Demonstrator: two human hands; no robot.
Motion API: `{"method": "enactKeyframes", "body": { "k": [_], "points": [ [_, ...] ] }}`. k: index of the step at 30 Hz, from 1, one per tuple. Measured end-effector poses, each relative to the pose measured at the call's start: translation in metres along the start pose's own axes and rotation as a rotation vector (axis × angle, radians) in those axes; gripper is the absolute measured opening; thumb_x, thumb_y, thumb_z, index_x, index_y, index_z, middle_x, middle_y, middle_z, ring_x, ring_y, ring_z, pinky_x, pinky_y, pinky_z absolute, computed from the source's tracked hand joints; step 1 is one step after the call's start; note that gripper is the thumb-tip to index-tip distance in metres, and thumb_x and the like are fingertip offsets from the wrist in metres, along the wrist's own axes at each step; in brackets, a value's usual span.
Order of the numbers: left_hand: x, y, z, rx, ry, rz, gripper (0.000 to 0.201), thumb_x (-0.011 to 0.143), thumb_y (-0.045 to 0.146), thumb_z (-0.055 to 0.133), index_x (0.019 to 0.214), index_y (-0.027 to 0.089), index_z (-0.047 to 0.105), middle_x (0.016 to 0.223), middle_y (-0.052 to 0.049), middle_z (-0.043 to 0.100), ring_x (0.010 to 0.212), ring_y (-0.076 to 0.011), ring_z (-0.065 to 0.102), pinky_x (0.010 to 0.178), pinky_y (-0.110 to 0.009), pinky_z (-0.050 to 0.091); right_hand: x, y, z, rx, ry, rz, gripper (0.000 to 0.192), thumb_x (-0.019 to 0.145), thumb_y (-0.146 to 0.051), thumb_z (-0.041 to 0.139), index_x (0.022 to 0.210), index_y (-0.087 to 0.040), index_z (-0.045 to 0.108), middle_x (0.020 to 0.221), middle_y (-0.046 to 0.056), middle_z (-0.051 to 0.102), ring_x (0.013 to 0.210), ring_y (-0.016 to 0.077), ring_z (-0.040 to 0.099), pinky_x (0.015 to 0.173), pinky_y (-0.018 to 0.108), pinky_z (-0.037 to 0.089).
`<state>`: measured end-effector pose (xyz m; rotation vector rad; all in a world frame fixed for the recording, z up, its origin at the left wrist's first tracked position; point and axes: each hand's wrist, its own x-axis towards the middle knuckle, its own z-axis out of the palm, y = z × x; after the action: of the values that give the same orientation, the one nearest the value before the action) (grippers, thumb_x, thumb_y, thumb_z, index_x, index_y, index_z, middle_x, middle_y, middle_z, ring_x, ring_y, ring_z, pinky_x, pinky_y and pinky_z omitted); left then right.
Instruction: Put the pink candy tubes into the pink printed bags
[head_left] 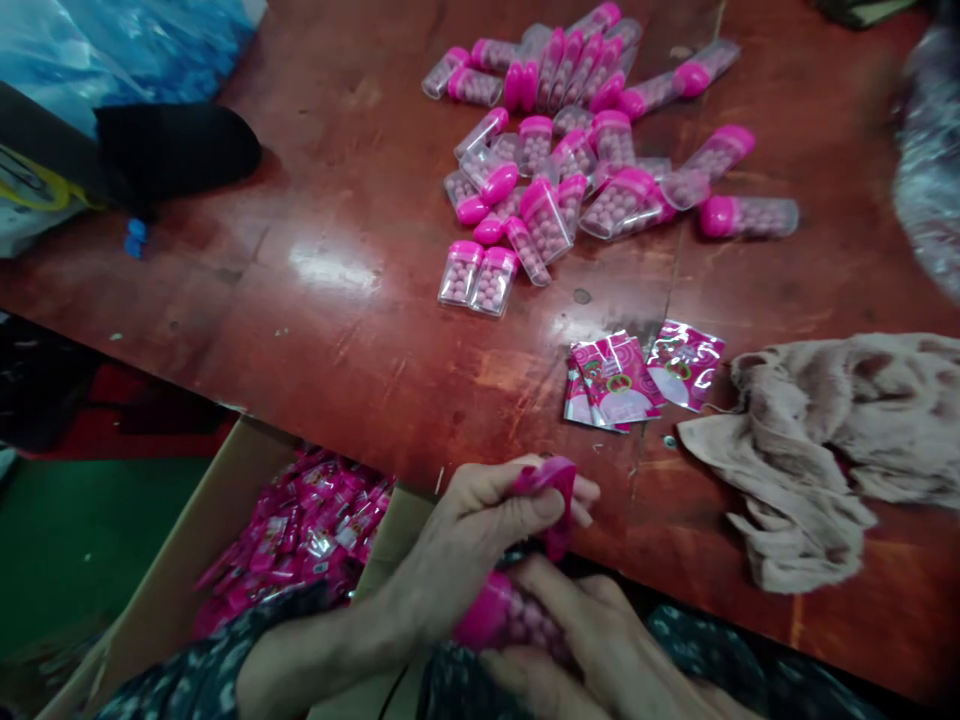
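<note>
My left hand (502,510) is closed on a pink printed sleeve (559,483), pinched between thumb and fingers above the table's front edge. Just below it, my right hand (592,640) grips a clear candy container (517,618) with a pink cap and pink balls inside; the cap points left. The sleeve and the container are apart. Past my hands, several flat pink printed sleeves (619,380) lie on the table. Many similar pink-capped containers (544,215) lie farther back in a loose group, with two (478,280) side by side at its near left.
A cardboard box (176,540) of wrapped pink packs (315,520) stands below the table edge at left. A crumpled beige cloth (840,430) lies at right. Blue plastic (150,50) and a black object (176,145) are at the back left, clear plastic (934,170) at far right.
</note>
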<state>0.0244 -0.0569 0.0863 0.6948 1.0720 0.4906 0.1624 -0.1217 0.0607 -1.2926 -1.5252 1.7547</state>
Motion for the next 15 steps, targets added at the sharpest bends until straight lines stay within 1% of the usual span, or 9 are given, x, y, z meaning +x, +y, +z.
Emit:
{"method": "enactKeyframes", "body": {
  "k": [2,4,5,6,7,9,11,13,15],
  "points": [
    [0.015,0.002,-0.006,0.032,-0.162,-0.089,0.025,0.083,0.026,0.051,0.085,0.012,0.072,0.091,-0.012,0.069,0.082,-0.0194,0.061,0.078,-0.031,0.045,0.007,-0.001,-0.002,-0.025,0.016,0.02,0.053,0.075,-0.037,0.066,0.125,-0.04,0.05,0.1,-0.001,0.067,0.084,0.0216,0.064,0.071,0.027,0.054],
    [0.024,0.005,-0.011,0.057,-0.265,-0.134,0.028,0.083,0.03,0.051,0.081,0.011,0.071,0.088,-0.012,0.069,0.081,-0.0202,0.061,0.076,-0.032,0.045,0.012,-0.002,-0.001,-0.06,0.068,0.05,0.051,0.077,-0.033,0.064,0.127,-0.037,0.05,0.112,0.002,0.063,0.099,0.0245,0.059,0.084,0.033,0.051],
    [0.027,0.007,-0.012,0.07,-0.29,-0.154,0.027,0.082,0.031,0.052,0.079,0.012,0.071,0.084,-0.011,0.068,0.08,-0.0198,0.061,0.074,-0.031,0.046,0.014,-0.002,0.001,-0.066,0.077,0.052,0.048,0.078,-0.031,0.063,0.125,-0.034,0.052,0.112,0.003,0.062,0.1,0.0247,0.059,0.086,0.034,0.049],
    [0.029,0.009,-0.013,0.088,-0.302,-0.174,0.026,0.08,0.033,0.054,0.077,0.012,0.07,0.08,-0.009,0.067,0.077,-0.0186,0.061,0.071,-0.03,0.046,0.016,-0.003,0.002,-0.059,0.062,0.042,0.043,0.079,-0.029,0.062,0.121,-0.031,0.055,0.109,0.004,0.064,0.097,0.0241,0.059,0.084,0.033,0.05],
    [0.029,0.01,-0.013,0.116,-0.308,-0.191,0.026,0.079,0.034,0.056,0.075,0.013,0.07,0.076,-0.008,0.066,0.072,-0.0171,0.06,0.068,-0.028,0.046,0.018,-0.003,0.004,-0.039,0.02,0.028,0.038,0.079,-0.028,0.061,0.117,-0.027,0.059,0.103,0.005,0.065,0.093,0.0231,0.061,0.081,0.032,0.051],
    [0.028,0.011,-0.011,0.179,-0.29,-0.196,0.025,0.079,0.035,0.057,0.074,0.013,0.069,0.072,-0.006,0.065,0.066,-0.0143,0.058,0.063,-0.026,0.045,0.021,-0.002,0.008,0.034,-0.052,-0.009,0.027,0.082,-0.028,0.056,0.107,-0.021,0.062,0.087,0.005,0.066,0.074,0.0189,0.062,0.066,0.027,0.051],
    [0.027,0.009,-0.008,0.198,-0.218,-0.178,0.027,0.079,0.035,0.056,0.075,0.012,0.068,0.069,-0.005,0.064,0.062,-0.0129,0.057,0.059,-0.024,0.045,0.021,0.0,0.012,0.106,-0.074,-0.019,0.023,0.085,-0.031,0.05,0.101,-0.018,0.061,0.071,0.002,0.063,0.056,0.0134,0.057,0.052,0.022,0.046],
    [0.027,0.004,-0.006,0.158,-0.107,-0.16,0.028,0.081,0.036,0.054,0.077,0.012,0.068,0.066,-0.005,0.063,0.059,-0.0128,0.057,0.054,-0.023,0.047,0.019,0.004,0.016,0.116,-0.071,0.004,0.025,0.088,-0.036,0.046,0.095,-0.018,0.06,0.064,0.0,0.059,0.046,0.0101,0.05,0.045,0.021,0.039],
    [0.026,-0.003,-0.004,0.091,0.014,-0.127,0.029,0.082,0.036,0.052,0.078,0.012,0.067,0.065,-0.005,0.062,0.058,-0.0133,0.059,0.052,-0.023,0.048,0.015,0.008,0.018,0.077,-0.083,0.023,0.026,0.089,-0.04,0.044,0.087,-0.017,0.058,0.061,0.0,0.057,0.045,0.0096,0.047,0.043,0.021,0.034]
  ]
}}
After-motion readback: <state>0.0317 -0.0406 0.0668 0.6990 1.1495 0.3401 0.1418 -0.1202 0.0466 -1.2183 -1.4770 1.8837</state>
